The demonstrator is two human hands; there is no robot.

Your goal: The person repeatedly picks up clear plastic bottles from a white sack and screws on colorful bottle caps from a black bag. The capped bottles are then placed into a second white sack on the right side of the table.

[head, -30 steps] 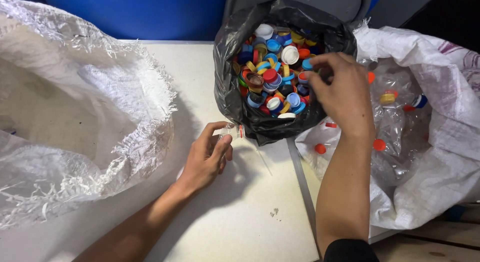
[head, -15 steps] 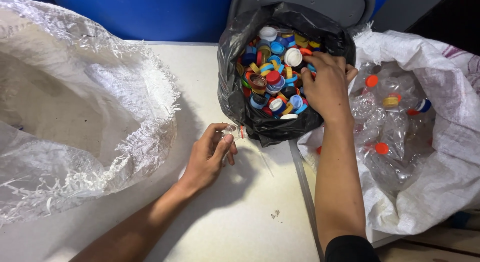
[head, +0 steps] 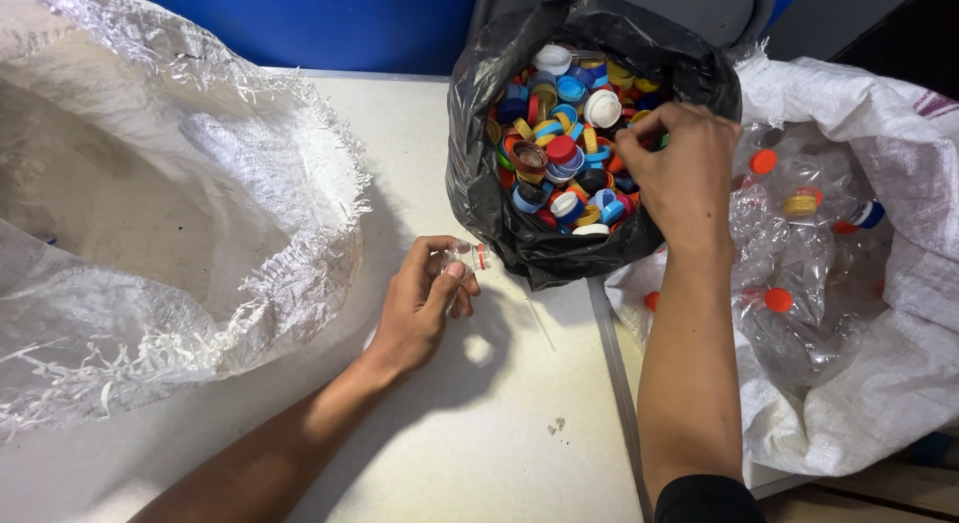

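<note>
My left hand [head: 425, 303] rests on the white table [head: 479, 433] and grips a clear plastic bottle [head: 468, 257] by its neck, which has an orange ring and no cap. Most of the bottle is hidden under the hand. My right hand [head: 679, 173] hovers over the right side of a black plastic bag [head: 479, 213] filled with several coloured bottle caps [head: 559, 153]. Its fingers are curled down at the caps, and I cannot tell whether they pinch one.
A large white woven sack [head: 150, 233] lies open on the left of the table. Another white sack [head: 879, 363] on the right holds several clear bottles with orange caps [head: 799, 243]. A blue barrel [head: 300, 23] stands behind.
My right hand has moved left from the sack of bottles to above the caps in the black bag. My left hand has stayed put with the bottle.
</note>
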